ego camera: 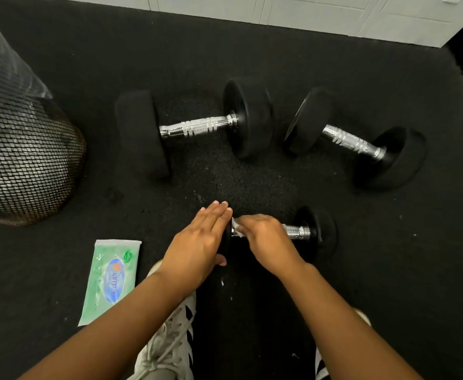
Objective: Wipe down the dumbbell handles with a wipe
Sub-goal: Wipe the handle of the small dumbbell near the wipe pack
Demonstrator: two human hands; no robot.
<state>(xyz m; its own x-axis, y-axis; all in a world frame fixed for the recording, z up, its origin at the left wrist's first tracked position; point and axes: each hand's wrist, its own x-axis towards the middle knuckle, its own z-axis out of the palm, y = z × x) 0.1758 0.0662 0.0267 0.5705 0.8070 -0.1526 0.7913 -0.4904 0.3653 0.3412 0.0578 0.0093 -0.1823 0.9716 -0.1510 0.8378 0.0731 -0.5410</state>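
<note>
A small dumbbell (301,231) with black ends and a chrome handle lies on the floor in front of me. My right hand (266,239) curls over the left part of its handle, with a white wipe (236,226) showing under the fingers. My left hand (197,242) lies flat, fingers straight, against the dumbbell's left end, thumb below it. Two bigger dumbbells lie farther off: one in the middle (197,127), one to the right (353,142), both with bare chrome handles.
A green pack of wipes (110,278) lies on the black rubber floor at the lower left. A black mesh bin (19,149) stands at the far left. My white-and-black shoes (170,344) sit below my hands. A pale wall (307,15) runs along the back.
</note>
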